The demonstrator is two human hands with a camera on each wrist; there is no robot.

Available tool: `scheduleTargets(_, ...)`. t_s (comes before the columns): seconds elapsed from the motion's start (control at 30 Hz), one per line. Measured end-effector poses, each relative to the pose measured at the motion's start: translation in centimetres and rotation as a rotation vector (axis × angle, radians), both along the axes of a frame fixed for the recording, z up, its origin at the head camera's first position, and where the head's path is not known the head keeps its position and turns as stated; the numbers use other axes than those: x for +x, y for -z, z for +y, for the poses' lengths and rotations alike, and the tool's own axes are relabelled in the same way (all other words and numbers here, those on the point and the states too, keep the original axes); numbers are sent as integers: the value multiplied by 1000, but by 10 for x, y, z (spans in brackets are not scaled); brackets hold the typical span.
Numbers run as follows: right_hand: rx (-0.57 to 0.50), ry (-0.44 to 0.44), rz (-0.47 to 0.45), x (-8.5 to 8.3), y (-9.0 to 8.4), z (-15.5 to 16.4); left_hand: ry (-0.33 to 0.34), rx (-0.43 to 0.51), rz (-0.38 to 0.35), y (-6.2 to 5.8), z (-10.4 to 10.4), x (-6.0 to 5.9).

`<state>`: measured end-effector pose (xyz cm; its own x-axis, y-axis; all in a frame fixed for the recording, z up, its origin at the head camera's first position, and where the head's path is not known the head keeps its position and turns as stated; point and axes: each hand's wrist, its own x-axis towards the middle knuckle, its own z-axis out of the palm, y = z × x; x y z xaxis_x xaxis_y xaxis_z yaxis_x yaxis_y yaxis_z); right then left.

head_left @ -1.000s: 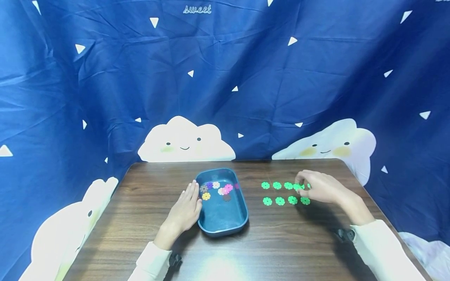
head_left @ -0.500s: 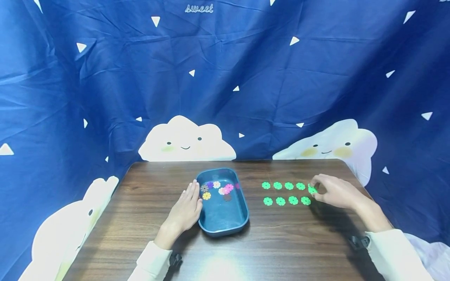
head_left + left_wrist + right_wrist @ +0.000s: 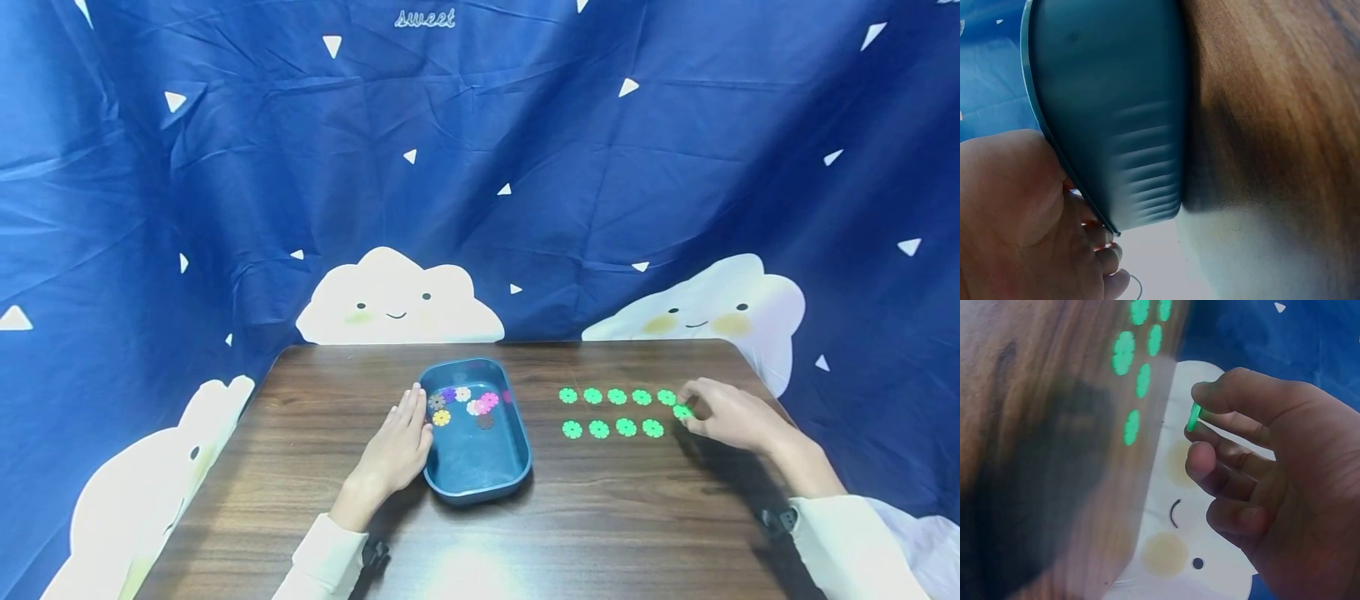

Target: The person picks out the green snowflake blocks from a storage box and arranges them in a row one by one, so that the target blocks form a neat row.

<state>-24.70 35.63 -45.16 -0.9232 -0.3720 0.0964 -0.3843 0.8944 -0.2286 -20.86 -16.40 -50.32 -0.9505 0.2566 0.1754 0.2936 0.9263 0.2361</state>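
Observation:
My right hand (image 3: 731, 417) is just past the right end of two rows of green flower-shaped discs (image 3: 626, 427). Thumb and index finger pinch one more green disc (image 3: 1194, 417), seen nearly edge-on and raised off the table in the right wrist view. At the left, my left hand (image 3: 393, 446) lies with straight fingers along the left rim of a dark teal plastic bin (image 3: 472, 468). The left wrist view shows the palm against that rim, above the ribbed outer wall (image 3: 1141, 150). Inside the bin are several flower discs in other colours, such as a yellow one (image 3: 441, 417).
Brown wood-grain table (image 3: 570, 533) holds everything, with its right edge close beyond my right hand. A blue curtain (image 3: 480, 167) with white clouds hangs behind and around it. Wood surface lies between the bin and the green rows.
My right hand has moved right along the back row with its pinched green disc, uncovering the row's last disc. The left hand and the bin have stayed put.

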Motion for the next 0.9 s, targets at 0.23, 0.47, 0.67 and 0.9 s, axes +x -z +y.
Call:
scheduleTargets(0.23, -16, 17, -40, -6, 23, 7, 0, 15, -6, 1, -1, -1)
scheduleTargets(0.47, 5, 51, -86, -11, 45, 10, 4, 23, -10, 2, -1, -2)
scheduleTargets(0.67, 2, 79, -102, -13, 51, 10, 2, 28, -4, 2, 0, -1)
scheduleTargets(0.9, 7, 90, -116, -14, 53, 10, -4, 19, -21, 1, -1, -1)
